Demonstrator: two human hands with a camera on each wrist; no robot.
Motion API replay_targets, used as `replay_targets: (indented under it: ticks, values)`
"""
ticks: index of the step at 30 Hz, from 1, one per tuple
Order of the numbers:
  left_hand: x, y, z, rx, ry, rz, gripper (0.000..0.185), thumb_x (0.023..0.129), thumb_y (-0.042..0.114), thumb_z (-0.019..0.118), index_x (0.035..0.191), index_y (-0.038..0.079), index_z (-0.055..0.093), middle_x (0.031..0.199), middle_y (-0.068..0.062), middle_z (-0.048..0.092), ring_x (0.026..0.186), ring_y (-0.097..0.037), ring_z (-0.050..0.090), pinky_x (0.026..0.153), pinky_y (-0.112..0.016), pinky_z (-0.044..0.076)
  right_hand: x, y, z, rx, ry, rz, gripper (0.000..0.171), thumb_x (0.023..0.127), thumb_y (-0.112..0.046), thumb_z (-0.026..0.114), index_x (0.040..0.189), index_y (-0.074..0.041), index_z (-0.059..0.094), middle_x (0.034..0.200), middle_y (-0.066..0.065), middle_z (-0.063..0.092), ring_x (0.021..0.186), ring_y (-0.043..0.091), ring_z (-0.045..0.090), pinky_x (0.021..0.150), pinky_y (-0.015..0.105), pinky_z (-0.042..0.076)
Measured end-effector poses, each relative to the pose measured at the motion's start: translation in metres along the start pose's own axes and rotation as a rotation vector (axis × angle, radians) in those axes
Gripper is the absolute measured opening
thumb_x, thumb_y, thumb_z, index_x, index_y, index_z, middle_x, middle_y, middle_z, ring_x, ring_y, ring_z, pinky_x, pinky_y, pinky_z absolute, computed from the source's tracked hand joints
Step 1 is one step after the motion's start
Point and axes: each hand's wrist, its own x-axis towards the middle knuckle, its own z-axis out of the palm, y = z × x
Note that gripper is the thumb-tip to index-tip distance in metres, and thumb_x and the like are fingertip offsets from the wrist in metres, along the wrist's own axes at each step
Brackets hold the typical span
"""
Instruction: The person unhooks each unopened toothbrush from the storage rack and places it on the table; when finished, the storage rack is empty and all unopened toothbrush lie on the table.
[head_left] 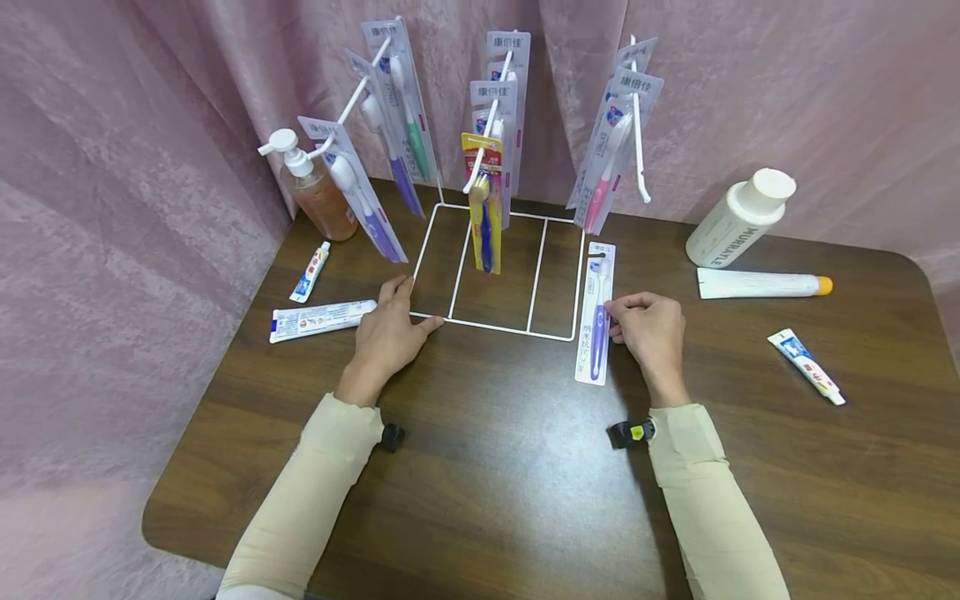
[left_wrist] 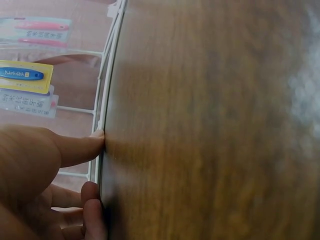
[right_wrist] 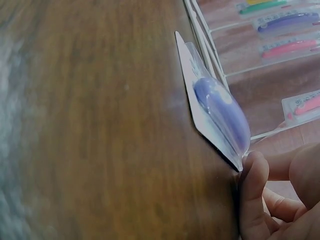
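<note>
A packaged toothbrush (head_left: 595,312) with a purple handle lies on the table beside the right front of the white wire rack (head_left: 551,336). My right hand (head_left: 651,333) holds the right edge of this package with bent fingers; in the right wrist view, a fingertip (right_wrist: 254,167) is right at its edge. My left hand (head_left: 392,332) rests at the rack's front left corner, thumb (left_wrist: 80,149) stretched out against the base wire. Packaged toothbrushes hang from the rack's hooks, including a yellow pack (head_left: 487,237) in the middle and a pink-handled one (head_left: 607,158) at the right.
Left of the rack stand a pump bottle (head_left: 318,196), a small toothpaste tube (head_left: 310,272) and a larger tube (head_left: 318,321) close to my left hand. On the right are a white bottle (head_left: 731,225), a white tube with an orange cap (head_left: 757,284) and a small tube (head_left: 806,367).
</note>
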Motion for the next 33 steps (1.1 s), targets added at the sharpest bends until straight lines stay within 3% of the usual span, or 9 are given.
replay_targets:
  ticks: [5,10,12,15,19,23,28,31,33]
  values:
    - [0.0,0.001,0.0,-0.003,0.007,0.004,0.098,0.107,0.05,0.079,0.179,0.002,0.034,0.187,-0.017,0.031,0.149,-0.052,0.062,0.115,-0.068,0.053,-0.018,-0.022,-0.004,-0.076,0.026,-0.016,0.033,0.109,-0.026,0.075,0.111,0.007,0.084,0.07,-0.002,0.077,0.05,0.003,0.068,0.051,0.022,0.058]
    - [-0.001,-0.001,0.001,-0.005,0.009,0.006,0.097,0.107,0.05,0.079,0.179,0.002,0.034,0.187,-0.017,0.032,0.147,-0.053,0.063,0.114,-0.069,0.053,-0.025,-0.046,-0.006,-0.189,0.126,-0.124,0.043,0.115,-0.039,0.067,0.118,-0.001,0.085,0.088,0.009,0.084,0.059,-0.001,0.062,0.062,0.022,0.049]
    - [-0.002,-0.002,0.002,-0.004,0.006,0.006,0.097,0.107,0.05,0.079,0.179,0.001,0.034,0.187,-0.018,0.032,0.148,-0.053,0.063,0.114,-0.069,0.053,-0.024,-0.057,-0.005,-0.136,0.172,-0.212,0.038,0.115,-0.036,0.069,0.123,-0.002,0.085,0.101,0.014,0.086,0.063,-0.002,0.063,0.065,0.02,0.049]
    - [-0.002,-0.002,0.002,-0.002,0.007,0.011,0.097,0.107,0.049,0.08,0.178,0.001,0.035,0.187,-0.018,0.032,0.148,-0.053,0.063,0.114,-0.07,0.053,-0.02,-0.079,-0.005,0.044,0.19,-0.333,0.033,0.112,-0.027,0.075,0.134,-0.003,0.083,0.119,0.018,0.085,0.066,-0.002,0.068,0.064,0.015,0.054]
    - [-0.001,-0.002,0.002,-0.002,0.013,0.018,0.097,0.106,0.049,0.08,0.178,0.0,0.035,0.186,-0.018,0.033,0.149,-0.053,0.063,0.114,-0.069,0.053,-0.013,-0.11,-0.006,0.247,0.167,-0.423,0.036,0.11,-0.021,0.079,0.143,-0.005,0.079,0.125,0.011,0.08,0.065,-0.003,0.068,0.059,0.014,0.055]
    - [-0.002,-0.003,0.002,-0.002,0.009,0.009,0.098,0.106,0.049,0.08,0.178,0.001,0.035,0.187,-0.018,0.032,0.149,-0.054,0.062,0.115,-0.069,0.053,-0.008,-0.133,-0.004,0.303,0.166,-0.491,0.032,0.109,-0.019,0.081,0.136,-0.003,0.081,0.107,-0.001,0.082,0.061,-0.004,0.067,0.055,0.015,0.052]
    - [-0.002,-0.002,0.001,-0.002,0.006,0.003,0.098,0.107,0.049,0.08,0.179,0.002,0.034,0.187,-0.017,0.032,0.147,-0.054,0.063,0.114,-0.069,0.053,-0.002,-0.147,0.001,0.36,0.182,-0.522,0.016,0.108,-0.014,0.08,0.111,0.001,0.083,0.073,-0.011,0.075,0.055,-0.002,0.064,0.05,0.015,0.048]
    - [-0.002,-0.002,0.001,-0.009,0.006,0.005,0.098,0.107,0.049,0.08,0.179,0.003,0.034,0.187,-0.017,0.032,0.145,-0.053,0.065,0.112,-0.068,0.054,-0.001,-0.149,0.003,0.411,0.207,-0.53,0.011,0.107,-0.011,0.08,0.1,-0.002,0.081,0.069,-0.015,0.072,0.052,-0.002,0.063,0.049,0.015,0.046]
    - [-0.002,-0.002,0.001,-0.01,0.007,0.005,0.097,0.107,0.05,0.08,0.179,0.003,0.034,0.187,-0.016,0.032,0.142,-0.053,0.067,0.11,-0.067,0.056,-0.002,-0.15,0.002,0.439,0.233,-0.542,0.01,0.107,-0.009,0.08,0.101,-0.002,0.083,0.071,-0.017,0.072,0.051,-0.003,0.061,0.05,0.015,0.047]
